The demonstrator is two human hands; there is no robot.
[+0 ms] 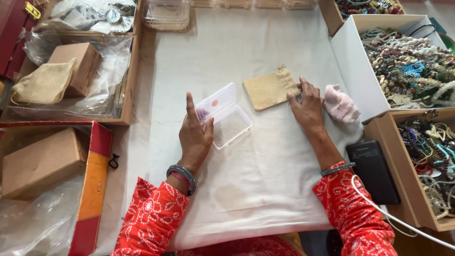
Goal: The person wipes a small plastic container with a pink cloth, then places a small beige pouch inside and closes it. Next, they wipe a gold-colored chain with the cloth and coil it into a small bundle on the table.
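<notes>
I am steadying the clear plastic box, lid open, mid-table with my left hand, fingers loose, clamping nothing. My right hand is lying flat, empty, touching the burlap pouch farther back; gripping it seems next.

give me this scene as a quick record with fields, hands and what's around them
surface: table under a white cloth
left hand: beside the open clear plastic box, index finger raised, holding nothing
right hand: fingers resting on the edge of the beige fabric pouch
beside right hand: pink cloth bundle
right side: white box of beaded jewellery, black power bank
left side: brown cardboard boxes in wooden trays
</notes>
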